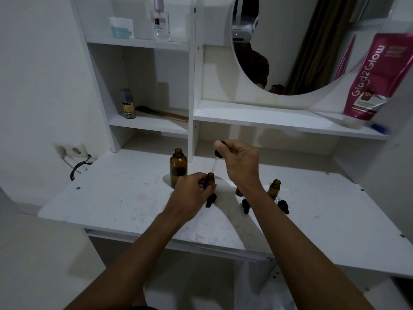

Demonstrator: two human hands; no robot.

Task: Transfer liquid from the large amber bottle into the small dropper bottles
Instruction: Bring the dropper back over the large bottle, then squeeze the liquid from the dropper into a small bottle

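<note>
The large amber bottle stands uncapped on the white tabletop, just behind my left hand. My left hand grips a small amber dropper bottle, its open neck upward. My right hand pinches a dropper by its black bulb, the glass tube slanting down toward that small bottle's mouth. A second small bottle is mostly hidden behind my right wrist. A third stands open to the right. Three black dropper caps lie in front of the bottles.
A white shelf unit with a round mirror rises behind the tabletop. A pink tube stands on the right shelf, a small spray can and a comb on the left one. A wall socket with a black cable is at left.
</note>
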